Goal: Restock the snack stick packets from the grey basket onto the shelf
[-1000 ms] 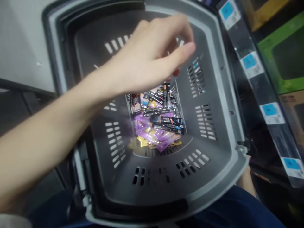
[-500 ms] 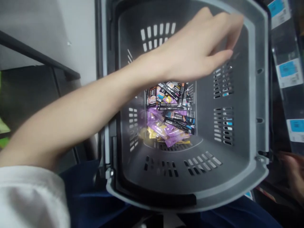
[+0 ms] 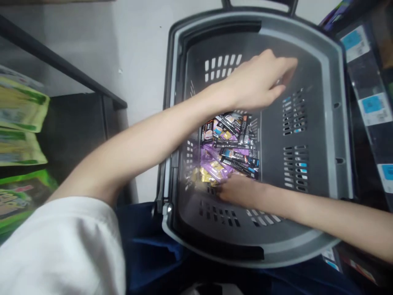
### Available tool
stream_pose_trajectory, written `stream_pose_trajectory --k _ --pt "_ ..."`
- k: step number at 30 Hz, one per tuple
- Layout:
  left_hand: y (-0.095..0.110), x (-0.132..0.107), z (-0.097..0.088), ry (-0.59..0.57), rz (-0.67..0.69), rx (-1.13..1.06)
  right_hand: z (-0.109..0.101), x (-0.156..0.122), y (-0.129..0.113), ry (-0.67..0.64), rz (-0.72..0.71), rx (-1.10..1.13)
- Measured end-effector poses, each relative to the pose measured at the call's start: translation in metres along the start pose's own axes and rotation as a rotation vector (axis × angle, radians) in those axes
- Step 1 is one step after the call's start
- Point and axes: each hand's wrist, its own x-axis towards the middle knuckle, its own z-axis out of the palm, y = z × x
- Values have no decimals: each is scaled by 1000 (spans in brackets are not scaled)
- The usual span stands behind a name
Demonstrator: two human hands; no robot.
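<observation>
A grey plastic shopping basket [image 3: 330, 123] fills the middle of the view. At its bottom lies a pile of small snack packets [image 3: 229, 149], black, purple and yellow. My left hand [image 3: 260, 84] hovers over the far right of the basket, fingers curled loosely together, and nothing shows in them. My right hand [image 3: 238, 190] reaches in from the right and rests on the near edge of the packet pile, fingers down among the purple and yellow packets. Its fingertips are hidden, so whether it grips a packet is unclear.
Green and yellow bags [image 3: 18, 123] sit on a dark shelf at the left. Blue shelf price tags [image 3: 371, 108] run down the right edge. A pale floor [image 3: 135, 53] shows behind the basket. Dark blue trousers [image 3: 144, 250] lie below it.
My right arm has come into the basket from the right and reached the packets. My left hand has stayed above the basket's far side. The view has shifted, showing more of the left shelf.
</observation>
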Motion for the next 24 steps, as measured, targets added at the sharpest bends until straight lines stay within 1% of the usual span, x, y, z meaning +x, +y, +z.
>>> stream_pose_trajectory --k 2,3,8,12,14,15,17,19,20,21,23,24 --pt "-1 1 -1 -4 -18 11 4 15 1 -152 -25 -31" --pt "-2 1 -2 -2 -37 12 7 19 3 -198 -27 -53" --pt "-1 5 -8 5 -123 -5 27 26 11 -221 -47 8" --pt "2 4 -10 -24 -145 44 42 33 16 -177 -17 23" --pt "4 2 -11 -42 -151 58 39 35 20 -160 17 26" --pt "4 2 -11 -51 -153 61 33 33 22 -153 36 27" --pt "5 1 -12 -56 -160 56 14 23 29 -126 65 31" --pt "7 2 -13 -46 -167 10 -15 -1 38 -43 88 74" --pt "8 3 -14 -36 -179 -38 -32 -17 43 43 101 130" --pt "9 3 -15 -30 -197 -104 -48 -36 50 153 123 198" --pt "13 5 -16 -25 -251 -268 -75 -76 62 456 204 329" --pt "15 5 -17 -25 -281 -348 -84 -95 69 612 247 382"
